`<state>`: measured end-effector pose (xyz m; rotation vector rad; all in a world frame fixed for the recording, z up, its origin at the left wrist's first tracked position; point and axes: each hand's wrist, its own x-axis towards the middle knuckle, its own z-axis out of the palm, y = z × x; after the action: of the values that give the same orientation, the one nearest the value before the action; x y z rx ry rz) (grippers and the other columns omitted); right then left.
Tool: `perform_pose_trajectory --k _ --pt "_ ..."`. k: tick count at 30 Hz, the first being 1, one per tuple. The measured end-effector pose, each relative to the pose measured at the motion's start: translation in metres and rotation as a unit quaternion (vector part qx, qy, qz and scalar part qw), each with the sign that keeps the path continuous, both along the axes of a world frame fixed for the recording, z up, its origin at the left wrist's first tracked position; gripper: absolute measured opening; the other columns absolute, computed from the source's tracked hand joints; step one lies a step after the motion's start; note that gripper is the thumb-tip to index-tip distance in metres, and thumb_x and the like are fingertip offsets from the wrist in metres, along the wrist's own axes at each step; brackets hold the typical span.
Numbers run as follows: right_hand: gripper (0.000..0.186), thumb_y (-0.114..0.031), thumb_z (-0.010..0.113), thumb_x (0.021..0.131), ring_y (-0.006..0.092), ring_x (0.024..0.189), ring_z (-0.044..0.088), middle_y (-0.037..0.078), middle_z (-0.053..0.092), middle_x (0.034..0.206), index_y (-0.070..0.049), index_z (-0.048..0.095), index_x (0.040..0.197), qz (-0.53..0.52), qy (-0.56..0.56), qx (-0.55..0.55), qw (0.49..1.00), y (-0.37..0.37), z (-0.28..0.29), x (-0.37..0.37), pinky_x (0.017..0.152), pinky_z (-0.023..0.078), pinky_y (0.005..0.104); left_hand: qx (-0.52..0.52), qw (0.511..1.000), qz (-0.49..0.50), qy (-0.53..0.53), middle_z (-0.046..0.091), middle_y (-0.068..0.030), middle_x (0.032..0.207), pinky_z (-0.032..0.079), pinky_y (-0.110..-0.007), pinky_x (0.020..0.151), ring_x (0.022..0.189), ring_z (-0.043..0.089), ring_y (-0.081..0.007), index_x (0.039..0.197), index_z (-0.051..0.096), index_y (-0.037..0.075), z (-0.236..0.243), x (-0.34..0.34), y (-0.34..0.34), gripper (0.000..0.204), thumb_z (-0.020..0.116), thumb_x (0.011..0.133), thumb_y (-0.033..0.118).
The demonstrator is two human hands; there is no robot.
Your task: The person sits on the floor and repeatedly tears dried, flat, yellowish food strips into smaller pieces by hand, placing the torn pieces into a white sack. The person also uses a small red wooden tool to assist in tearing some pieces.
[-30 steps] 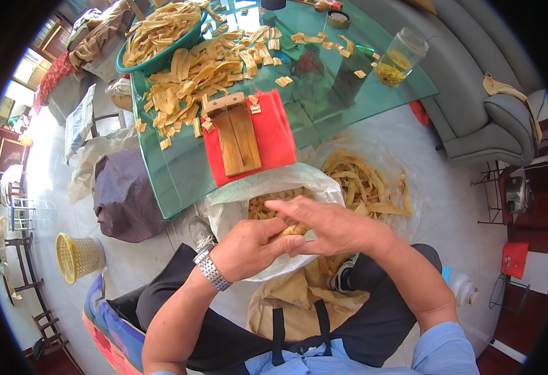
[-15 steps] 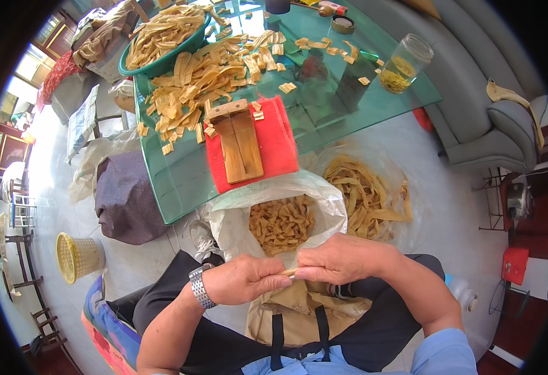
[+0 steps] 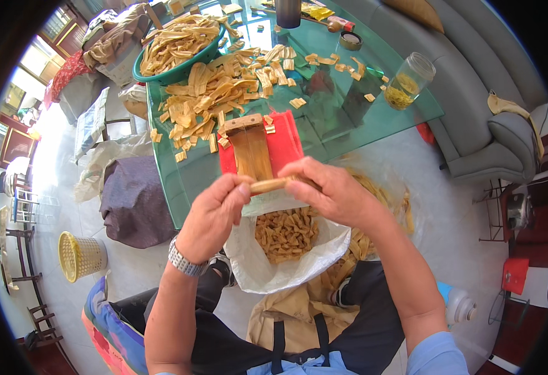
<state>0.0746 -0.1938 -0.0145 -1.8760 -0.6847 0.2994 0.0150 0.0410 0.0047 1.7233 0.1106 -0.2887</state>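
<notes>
- Green glass desk fills the upper half of the view, strewn with pale tan strips; a green basin at its far left corner is heaped with more of them, and a glass jar stands near the right edge.
- At the near edge of the desk lies a red mat with a wooden block on it, a few cut bits beside it.
- Both hands are raised between the desk and the lap, holding one short tan stick crosswise.
- Left hand, a metal watch on its wrist, pinches the stick's left end between thumb and forefinger.
- Right hand closes its fingers over the stick's right end, hiding that part.
- Directly below the hands an open white sack on the floor holds a pile of cut pieces; more strips lie on clear plastic to its right.
- By my reading, the step in hand is working a single piece, bending or snapping it over the sack.
- A next move would call for a firm two-sided grip and staying above the sack's mouth, so that fragments fall inside.
</notes>
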Motion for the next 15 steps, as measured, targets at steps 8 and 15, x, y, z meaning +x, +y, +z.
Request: perform_pose_trajectory --k 8,15 --pt "0.023 -0.024 0.074 0.092 0.0241 0.068 0.063 0.013 0.067 0.078 -0.002 0.066 0.093 -0.114 -0.098 0.028 0.988 0.024 -0.012 0.034 0.065 0.051 0.036 -0.029 0.991 0.113 -0.066 0.061 0.0023 0.083 0.045 -0.021 0.062 0.069 0.051 -0.0045 0.108 0.066 0.005 -0.015 0.045 0.006 0.017 0.061 0.101 0.019" --pt "0.044 -0.037 0.067 0.096 0.0299 0.06 0.049 0.016 0.054 0.065 -0.002 0.058 0.071 -0.119 -0.12 -0.141 0.975 0.027 -0.039 0.037 0.056 0.045 0.0391 0.192 0.971 0.086 -0.117 0.063 -0.0014 0.074 0.049 -0.027 0.064 0.068 0.056 -0.0088 0.099 0.067 0.002 -0.046 0.044 0.012 0.017 0.063 0.098 0.018"
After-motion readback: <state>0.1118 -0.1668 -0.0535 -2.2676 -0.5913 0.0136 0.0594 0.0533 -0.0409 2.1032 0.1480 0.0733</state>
